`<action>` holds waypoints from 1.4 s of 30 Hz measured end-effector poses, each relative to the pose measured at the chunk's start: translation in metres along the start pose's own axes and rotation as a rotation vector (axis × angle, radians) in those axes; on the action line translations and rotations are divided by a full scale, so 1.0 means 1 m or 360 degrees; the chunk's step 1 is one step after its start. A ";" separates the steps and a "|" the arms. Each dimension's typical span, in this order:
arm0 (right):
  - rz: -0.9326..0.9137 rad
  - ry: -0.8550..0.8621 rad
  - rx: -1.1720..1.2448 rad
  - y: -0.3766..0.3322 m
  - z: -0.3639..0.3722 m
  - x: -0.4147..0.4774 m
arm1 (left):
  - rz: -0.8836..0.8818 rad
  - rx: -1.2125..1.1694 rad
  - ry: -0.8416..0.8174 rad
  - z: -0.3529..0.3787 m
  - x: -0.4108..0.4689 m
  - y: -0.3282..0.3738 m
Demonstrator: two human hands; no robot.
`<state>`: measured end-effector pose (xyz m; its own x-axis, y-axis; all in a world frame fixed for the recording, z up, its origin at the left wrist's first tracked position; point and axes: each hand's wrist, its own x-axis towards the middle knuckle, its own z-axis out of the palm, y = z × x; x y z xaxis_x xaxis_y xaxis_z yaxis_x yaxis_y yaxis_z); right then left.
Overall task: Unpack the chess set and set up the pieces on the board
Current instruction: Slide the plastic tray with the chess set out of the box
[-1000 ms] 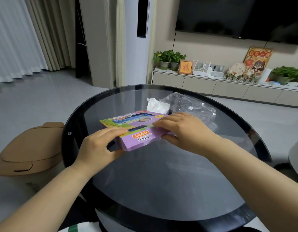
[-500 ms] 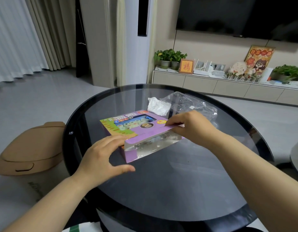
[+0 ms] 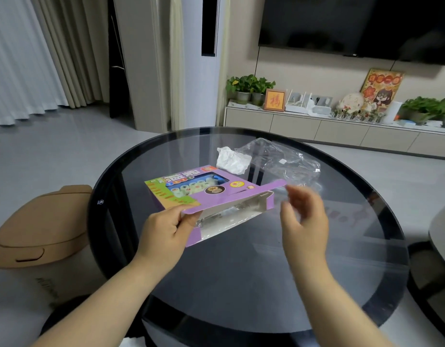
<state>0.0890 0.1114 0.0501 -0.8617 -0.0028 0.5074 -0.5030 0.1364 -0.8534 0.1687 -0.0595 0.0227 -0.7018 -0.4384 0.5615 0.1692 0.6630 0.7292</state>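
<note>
- Chess set box (image 3: pixel 211 196): lies flat left of the middle of the round glass table (image 3: pixel 266 284), purple with a green left end; carries large Chinese characters upside down to the viewer, too small to read, a round monkey-face badge and a yellow round sticker.
- Clear window in the box top: shows pale round pieces (image 3: pixel 191 189) in rows, plus something blue at the far end.
- Near side of the box: stands open, flap raised; reveals shiny clear wrapping inside.
- Left hand (image 3: pixel 164 229): pinches the near-left corner of the raised flap between thumb and fingers.
- Right hand (image 3: pixel 301 216): hovers just beside the box's right end, blurred, fingers loosely spread, holding nothing.
- Plastic bag (image 3: pixel 279 161): lies crumpled toward the far edge; holds nothing discernible.
- White crumpled paper (image 3: pixel 232 160): sits just beyond the box, touching the bag's left side.
- Small circled mark (image 3: pixel 100 202): sits on the table's left edge, unreadable.
- Framed picture (image 3: pixel 274 100): stands on the wall cabinet, bears one red Chinese character.
</note>
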 end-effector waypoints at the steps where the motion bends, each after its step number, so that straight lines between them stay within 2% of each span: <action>1: 0.0357 0.0042 0.0263 0.003 0.001 -0.011 | -0.0019 -0.0010 0.0007 0.002 -0.002 0.000; 3: 0.0943 -0.0084 0.0730 0.010 0.005 -0.027 | -0.0013 -0.0020 0.0016 0.006 -0.004 0.001; 6: 0.1389 -0.0274 0.1060 0.005 0.015 -0.038 | 0.0037 -0.0012 0.0030 0.010 -0.006 0.001; 9: 0.1505 -0.0261 0.1143 0.004 0.019 -0.037 | 0.0023 -0.0015 0.0039 0.012 -0.009 0.000; 14: 0.1648 -0.0420 0.0843 0.013 0.020 -0.031 | 0.0072 -0.0034 -0.0014 0.017 -0.012 -0.003; 17: 0.1779 -0.0363 0.0868 0.019 0.025 -0.025 | 0.0100 -0.0025 -0.0021 0.021 -0.014 -0.005; 23: 0.1879 -0.0210 0.1028 0.025 0.037 -0.020 | 0.0179 0.0055 0.0006 0.023 -0.013 -0.005; 29: 0.1799 -0.0272 0.1116 0.028 0.040 -0.018 | 0.0234 0.0092 0.0021 0.026 -0.012 -0.007; 35: 0.1717 -0.0201 0.1110 0.039 0.036 -0.022 | 0.0417 0.0492 -0.0068 0.034 -0.015 -0.021; 38: 0.1706 -0.0167 0.1262 0.043 0.026 -0.024 | 0.0397 0.0512 -0.0098 0.039 -0.018 -0.028; 42: 0.1707 -0.0204 0.1260 0.046 0.012 -0.025 | 0.0268 0.0412 -0.0163 0.043 -0.018 -0.031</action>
<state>0.0870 0.1058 -0.0030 -0.8305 -0.3545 -0.4296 0.5558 -0.4770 -0.6809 0.1464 -0.0460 -0.0264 -0.7469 -0.2548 0.6142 0.1165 0.8593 0.4980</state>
